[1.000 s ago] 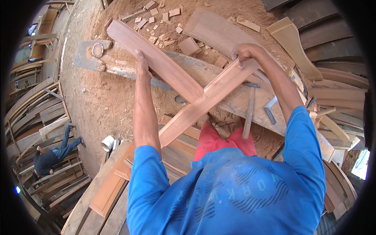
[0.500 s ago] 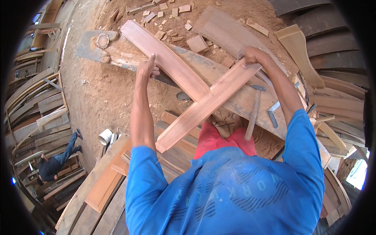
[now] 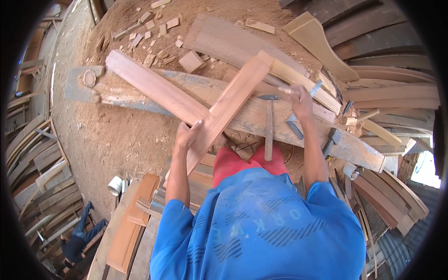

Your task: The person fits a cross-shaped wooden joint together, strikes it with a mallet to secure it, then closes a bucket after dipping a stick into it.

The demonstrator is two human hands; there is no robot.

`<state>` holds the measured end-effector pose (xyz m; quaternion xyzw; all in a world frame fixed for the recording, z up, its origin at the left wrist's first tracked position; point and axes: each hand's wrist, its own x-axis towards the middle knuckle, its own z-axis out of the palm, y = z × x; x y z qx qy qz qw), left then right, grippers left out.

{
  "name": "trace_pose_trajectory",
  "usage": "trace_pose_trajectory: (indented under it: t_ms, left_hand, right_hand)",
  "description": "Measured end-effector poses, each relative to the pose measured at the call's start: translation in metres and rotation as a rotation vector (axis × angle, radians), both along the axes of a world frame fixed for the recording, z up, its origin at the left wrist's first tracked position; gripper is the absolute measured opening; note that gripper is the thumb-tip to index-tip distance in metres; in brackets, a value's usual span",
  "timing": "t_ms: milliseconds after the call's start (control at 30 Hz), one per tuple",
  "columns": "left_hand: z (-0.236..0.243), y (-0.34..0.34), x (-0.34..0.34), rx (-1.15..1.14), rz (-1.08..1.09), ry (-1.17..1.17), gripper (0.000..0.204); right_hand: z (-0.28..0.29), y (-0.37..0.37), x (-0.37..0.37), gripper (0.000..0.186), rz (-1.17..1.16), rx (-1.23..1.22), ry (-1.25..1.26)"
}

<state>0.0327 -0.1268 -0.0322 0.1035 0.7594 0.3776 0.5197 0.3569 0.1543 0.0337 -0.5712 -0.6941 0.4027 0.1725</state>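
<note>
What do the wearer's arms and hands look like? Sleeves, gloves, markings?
Left hand and right hand both gloveless; no watch or band visible on either wrist. Forearms bare. Loose, plain blue sleeves end near the elbows. Right fingers blurred, so rings can't be ruled out.

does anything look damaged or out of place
The plank looks ragged at its left end, as if broken, beside a round patch. Offcuts litter the sawdust; the hammer's handle overhangs the plank's edge.

Two hands, one T-shaped wooden assembly, one pale-handled hammer, two people (wearer included)
</note>
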Motion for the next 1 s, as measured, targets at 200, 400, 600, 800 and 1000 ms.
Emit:
trace_pose_trajectory:
  t_ms: [200,400,600,800,1000]
  left_hand:
    - [0.01,0.009,0.008,0.055,0.001,-0.07,0.054]
    - [0.004,0.013,0.019,0.057,0.105,-0.059,0.056]
    - [0.001,0.011,0.02,0.115,0.129,-0.083,0.064]
    - [0.003,-0.006,0.013,0.183,0.157,-0.203,0.06]
    - [-0.016,-0.025,-0.013,0.055,0.176,-0.378,0.066]
  right_hand:
    - [-0.05,-0.083,0.071,0.024,0.123,0.052,-0.226]
    - [-0.033,-0.084,0.1,0.04,0.328,0.111,-0.706]
    - [-0.053,-0.079,0.117,0.057,0.467,0.003,-0.83]
    - [-0.049,-0.06,0.14,0.041,0.166,-0.268,-0.393]
    - [0.031,0.003,0.033,0.042,0.438,-0.178,-0.088]
